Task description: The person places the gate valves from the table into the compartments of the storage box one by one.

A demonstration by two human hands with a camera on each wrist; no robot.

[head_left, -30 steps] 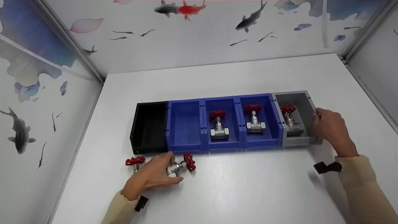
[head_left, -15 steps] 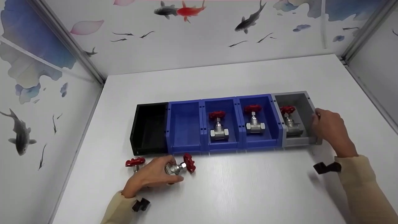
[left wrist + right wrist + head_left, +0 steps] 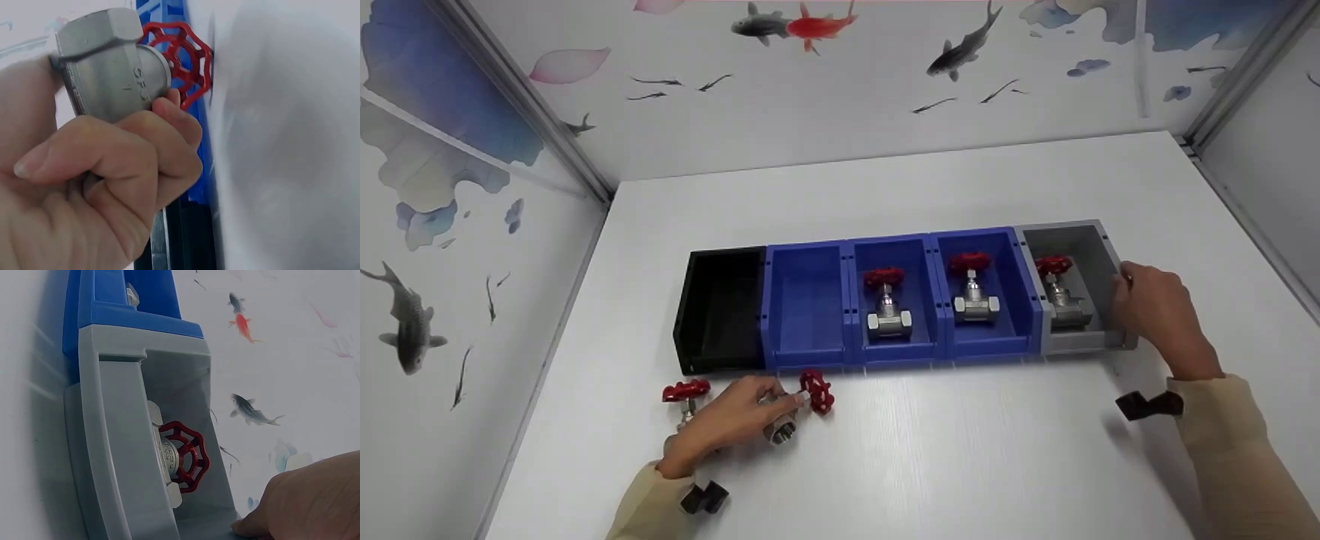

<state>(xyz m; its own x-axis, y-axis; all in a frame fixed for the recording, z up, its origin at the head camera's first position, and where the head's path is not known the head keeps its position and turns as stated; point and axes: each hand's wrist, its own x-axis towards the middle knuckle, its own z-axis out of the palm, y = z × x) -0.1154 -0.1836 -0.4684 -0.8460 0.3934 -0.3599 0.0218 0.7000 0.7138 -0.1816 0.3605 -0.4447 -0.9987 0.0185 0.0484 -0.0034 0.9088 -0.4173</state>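
My left hand (image 3: pixel 742 416) grips a gate valve by its steel body (image 3: pixel 107 62), in front of the bins. Its red handwheel (image 3: pixel 817 392) points right, and a threaded end faces toward me. Curled fingers wrap the body in the left wrist view. Beside that hand, a second valve (image 3: pixel 686 394) stands on the table, partly hidden by the hand and wrist. My right hand (image 3: pixel 1162 315) holds the right wall of the grey bin (image 3: pixel 1084 343), its fingers bent at the rim. Inside that bin lies a valve with a red handwheel (image 3: pixel 188 455).
The grey bin ends a joined row. Left of it come two blue bins, each with a valve (image 3: pixel 976 296) (image 3: pixel 889 311), then a bare blue bin (image 3: pixel 808 300) and a bare black bin (image 3: pixel 726 307). Printed walls enclose the white table (image 3: pixel 945 450) at the back and sides.
The valve in my left hand has turned, so its threaded end now shows toward me. My left thumb has moved up across the valve's neck. The right hand and bins stay put.
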